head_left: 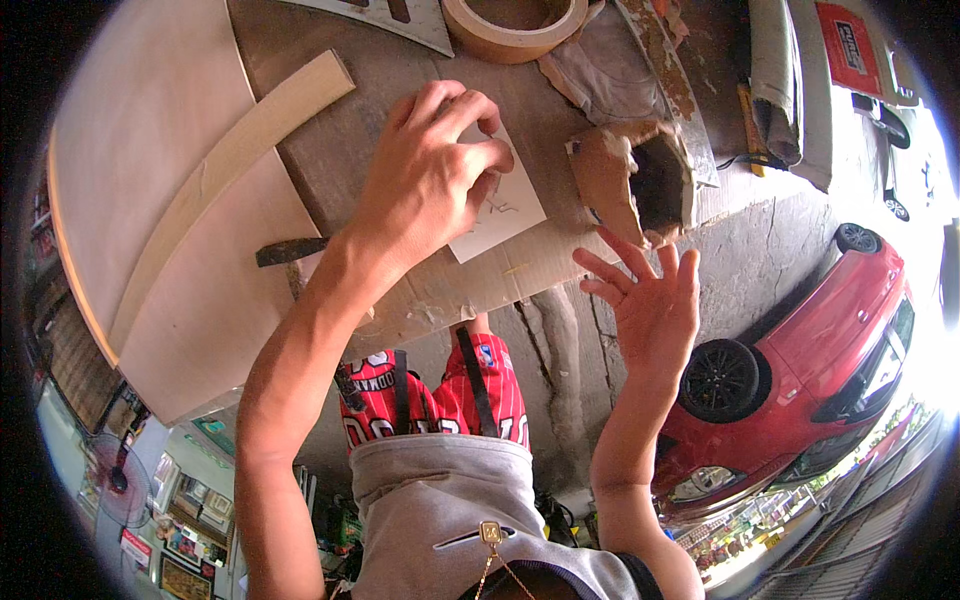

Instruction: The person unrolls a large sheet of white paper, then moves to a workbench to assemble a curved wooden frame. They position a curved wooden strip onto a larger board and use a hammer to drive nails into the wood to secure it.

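My left hand is over a white sheet of paper on the worktable, its fingers curled and thumb bent in. Whatever its fingertips hold, if anything, is hidden from me. Thin dark marks or slivers show on the paper beside the thumb; I cannot tell which. My right hand is raised off the table's near edge, fingers spread and holding nothing. Just beyond its fingertips sits a torn brown cardboard box with a ragged opening. A dark flat strip, perhaps a tool, lies left of my left forearm.
A curved wooden strip rests on a large pale board at the left. At the far side are a roll of tape, a flat metal piece and a grey cloth. A red car stands at the right.
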The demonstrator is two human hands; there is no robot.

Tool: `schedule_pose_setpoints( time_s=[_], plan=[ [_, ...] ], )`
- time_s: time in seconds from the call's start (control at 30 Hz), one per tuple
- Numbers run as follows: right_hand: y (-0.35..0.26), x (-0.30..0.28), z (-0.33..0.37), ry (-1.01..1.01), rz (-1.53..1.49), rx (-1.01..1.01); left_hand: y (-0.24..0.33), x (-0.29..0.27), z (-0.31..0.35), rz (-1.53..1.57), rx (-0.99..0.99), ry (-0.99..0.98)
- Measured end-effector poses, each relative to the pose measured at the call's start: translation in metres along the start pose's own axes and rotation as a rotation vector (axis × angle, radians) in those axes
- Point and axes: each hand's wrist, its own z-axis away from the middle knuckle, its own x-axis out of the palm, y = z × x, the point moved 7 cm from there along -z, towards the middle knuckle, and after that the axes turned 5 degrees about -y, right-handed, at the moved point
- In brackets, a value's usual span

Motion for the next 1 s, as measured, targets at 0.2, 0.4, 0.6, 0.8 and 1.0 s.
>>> schedule_pose_setpoints(
  time_s=[0.2, 0.4, 0.6, 0.8, 1.0],
  plan=[
    [-0.006, -0.016, 0.028, 0.262, 0.561, -0.252, -0.002, -0.014, 0.010, 0.320, 0.016, -0.053],
    [0.026, 0.065, 0.053, -0.010, 1.400, -0.600, -0.023, -0.067, 0.116, 0.770, -0.214, 0.186],
    [0.128, 0.128, 0.037, -0.408, 1.645, -0.283, -0.053, -0.078, 0.234, 0.738, -0.528, 0.480],
    [0.087, 0.044, 0.026, 0.047, 1.071, 0.000, -0.048, -0.021, 0.229, 0.720, -0.528, 0.395],
    [0.082, -0.008, 0.060, 0.084, 0.758, -0.240, -0.047, 0.006, 0.229, 0.538, -0.474, 0.460]
  ],
)
